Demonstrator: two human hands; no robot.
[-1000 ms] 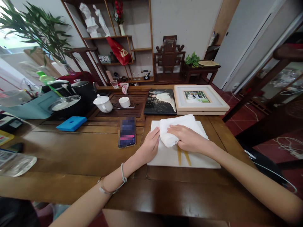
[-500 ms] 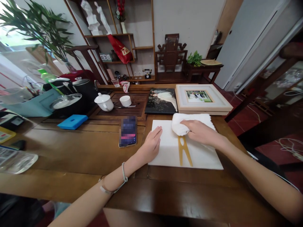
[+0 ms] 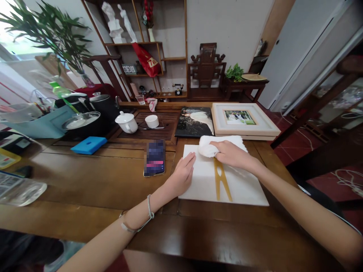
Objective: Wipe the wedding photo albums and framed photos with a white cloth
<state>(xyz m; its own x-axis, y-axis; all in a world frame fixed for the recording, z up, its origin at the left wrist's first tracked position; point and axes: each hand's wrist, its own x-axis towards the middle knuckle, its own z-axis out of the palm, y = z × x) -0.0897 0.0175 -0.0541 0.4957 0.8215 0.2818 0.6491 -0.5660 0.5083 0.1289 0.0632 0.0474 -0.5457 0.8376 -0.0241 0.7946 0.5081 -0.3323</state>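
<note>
A white board (image 3: 200,185) lies flat on the wooden table, with a gold two-legged shape (image 3: 221,181) on its surface. My right hand (image 3: 228,152) is closed on a bunched white cloth (image 3: 208,146), pressed to the upper part of the board. The cloth and hand hide the top of the gold shape. My left hand (image 3: 183,170) rests along the board's left edge, fingers stretched out and holding nothing. Just left of that hand lies a phone (image 3: 154,158) with its screen lit.
Behind the board are a dark photo panel (image 3: 194,122) and a pale framed photo (image 3: 246,131). A tea tray (image 3: 167,134) holds a lidded white cup (image 3: 126,122) and a small white bowl (image 3: 152,121). A blue block (image 3: 89,146) lies further left.
My right hand has slid the white cloth left across the upper board, toward my left hand. My left hand stays at the board's edge. The view has shifted slightly.
</note>
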